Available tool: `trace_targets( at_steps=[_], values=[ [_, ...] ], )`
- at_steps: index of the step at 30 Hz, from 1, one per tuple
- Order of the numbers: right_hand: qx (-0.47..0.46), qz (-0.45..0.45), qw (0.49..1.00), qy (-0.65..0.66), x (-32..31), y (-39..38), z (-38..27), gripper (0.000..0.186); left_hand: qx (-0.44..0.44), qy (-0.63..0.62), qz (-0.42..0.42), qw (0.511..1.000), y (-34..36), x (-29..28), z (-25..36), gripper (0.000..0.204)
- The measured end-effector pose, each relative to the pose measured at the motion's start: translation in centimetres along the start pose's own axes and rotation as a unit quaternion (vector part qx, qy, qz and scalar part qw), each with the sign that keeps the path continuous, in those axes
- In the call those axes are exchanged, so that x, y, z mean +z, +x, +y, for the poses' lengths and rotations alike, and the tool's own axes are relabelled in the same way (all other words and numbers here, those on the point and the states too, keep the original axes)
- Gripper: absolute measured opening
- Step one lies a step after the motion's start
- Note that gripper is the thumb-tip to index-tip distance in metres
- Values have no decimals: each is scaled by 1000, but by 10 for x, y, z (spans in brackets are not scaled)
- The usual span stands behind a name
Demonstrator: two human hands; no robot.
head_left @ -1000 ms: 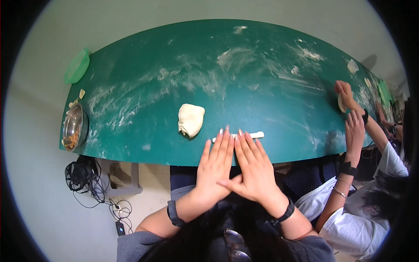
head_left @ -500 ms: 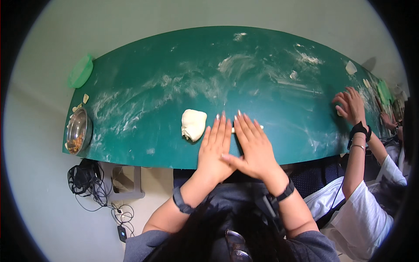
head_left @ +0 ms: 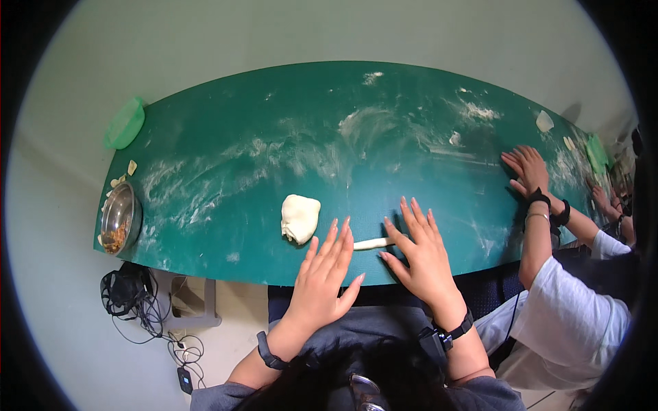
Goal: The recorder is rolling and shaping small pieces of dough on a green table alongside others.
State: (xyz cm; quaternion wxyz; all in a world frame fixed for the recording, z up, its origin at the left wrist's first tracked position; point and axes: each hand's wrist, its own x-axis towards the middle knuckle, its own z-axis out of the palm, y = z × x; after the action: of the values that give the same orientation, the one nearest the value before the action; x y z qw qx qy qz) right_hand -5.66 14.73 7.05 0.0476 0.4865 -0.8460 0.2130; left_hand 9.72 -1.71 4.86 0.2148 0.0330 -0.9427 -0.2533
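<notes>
Centrally, a pale strip of dough (head_left: 373, 243) lies on the green desk (head_left: 439, 192), close to the near edge and roughly parallel to it. Its middle part is exposed between the two hands. The left hand (head_left: 321, 279) is open and palm down, with its fingers extended and its thumb held apart; its index finger lies at the left end of the strip. The right hand (head_left: 425, 262) is likewise open and palm down, its fingers more widely spread, and it covers the right portion of the strip. Neither hand is closed around anything; whether the palms press on the dough cannot be told from this angle. A larger, rounded lump of dough (head_left: 299, 218) rests to the left of the strip, just beyond the left fingertips and apart from them. Whitish flour (head_left: 367, 123) is streaked across the farther part of the desk. At the left end stands a metal bowl (head_left: 122, 203) containing an orange-brown filling (head_left: 115, 238), with small pale pieces (head_left: 132, 167) beside it and a translucent green basin (head_left: 125, 125) at the far left corner. To the right, a co-worker's hands (head_left: 530, 170) are over the desk, near a whitish translucent piece (head_left: 544, 121). Below the desk, at left, dark cables (head_left: 146, 316) hang beside a grey stool (head_left: 210, 301).
</notes>
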Motion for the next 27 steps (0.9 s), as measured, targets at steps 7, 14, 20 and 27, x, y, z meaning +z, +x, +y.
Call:
trace_targets(
  at_steps=[7, 14, 20, 27],
  values=[
    [-68, 39, 996, 53, 13, 9, 10, 23, -18, -22, -3, 1000, 7, 2, -3, 67],
    [-72, 73, 985, 135, 5, 10, -1, 16, 16, -12, 44, 999, 33, 5, -7, 39],
    [68, 151, 935, 315, -4, 13, -10, 19, -56, -140, 44, 988, 47, 8, -2, 45],
    [185, 136, 922, 310, -3, 21, -2, 17, -179, -335, -36, 924, 53, 23, 20, 62]
  ],
)
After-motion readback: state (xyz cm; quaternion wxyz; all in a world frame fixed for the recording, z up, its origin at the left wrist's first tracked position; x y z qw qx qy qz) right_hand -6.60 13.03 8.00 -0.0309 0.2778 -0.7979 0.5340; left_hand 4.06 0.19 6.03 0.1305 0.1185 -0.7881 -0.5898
